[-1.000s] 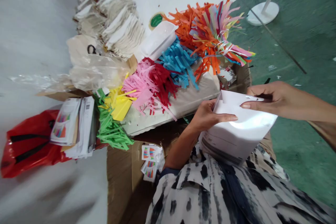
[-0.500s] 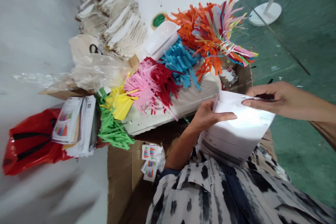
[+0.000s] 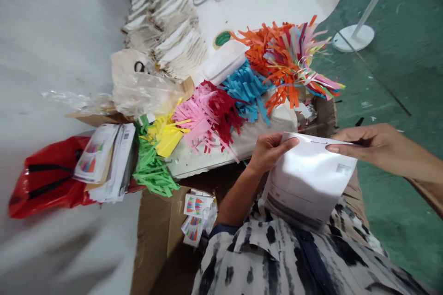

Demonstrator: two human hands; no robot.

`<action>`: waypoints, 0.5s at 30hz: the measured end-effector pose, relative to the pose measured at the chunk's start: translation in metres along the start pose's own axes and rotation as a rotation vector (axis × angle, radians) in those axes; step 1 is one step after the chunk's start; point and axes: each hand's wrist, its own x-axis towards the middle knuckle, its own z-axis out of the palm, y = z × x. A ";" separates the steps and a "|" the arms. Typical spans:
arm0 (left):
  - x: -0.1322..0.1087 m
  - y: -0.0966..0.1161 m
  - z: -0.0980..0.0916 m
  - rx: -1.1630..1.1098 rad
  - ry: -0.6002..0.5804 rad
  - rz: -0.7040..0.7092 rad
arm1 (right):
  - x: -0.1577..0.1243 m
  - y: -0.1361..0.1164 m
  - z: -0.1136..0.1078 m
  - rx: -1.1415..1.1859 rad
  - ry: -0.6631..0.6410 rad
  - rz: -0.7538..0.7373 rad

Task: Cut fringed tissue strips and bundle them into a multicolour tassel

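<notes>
A flat white packet [image 3: 311,175] with small print and a dark band near its bottom leans against my lap, its top edge upward. My left hand [image 3: 273,150] pinches the top left corner, thumb in front and fingers behind. At the top right, my right hand [image 3: 370,145] grips the edge between thumb and fingers. A thin dark line shows along the top edge between the hands. Beyond the packet, cut paper strips lie along the table edge: red [image 3: 224,113], blue [image 3: 247,90], pink [image 3: 197,115] and orange [image 3: 258,44].
Yellow [image 3: 169,136] and green strips [image 3: 155,173] lie left, beside stacked printed cards [image 3: 100,152] and a red bag [image 3: 51,177]. A tied multicoloured tassel bundle [image 3: 308,62] lies far right. Below, a cardboard box [image 3: 155,235] holds several printed packets [image 3: 197,214]. A white stand [image 3: 355,39] is on the floor.
My left thumb has drawn back from the packet's face to its top left corner. The packet's top now looks flatter between my hands. The view has shifted slightly.
</notes>
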 end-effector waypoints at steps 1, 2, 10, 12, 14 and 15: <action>-0.001 -0.002 -0.002 -0.001 0.004 0.001 | -0.001 -0.001 0.002 0.022 0.017 -0.001; -0.001 -0.003 -0.003 -0.011 0.019 0.004 | -0.002 -0.002 0.005 0.051 0.037 -0.002; -0.021 0.011 -0.017 -0.194 0.083 0.031 | -0.007 -0.012 0.038 0.061 0.208 -0.073; -0.026 0.012 -0.021 -0.263 0.160 0.028 | -0.007 -0.018 0.047 0.004 0.248 -0.128; -0.029 0.011 -0.026 -0.347 0.240 0.036 | -0.006 -0.029 0.057 0.004 0.289 -0.180; -0.030 0.009 -0.029 -0.383 0.267 0.042 | -0.004 -0.035 0.062 0.025 0.307 -0.195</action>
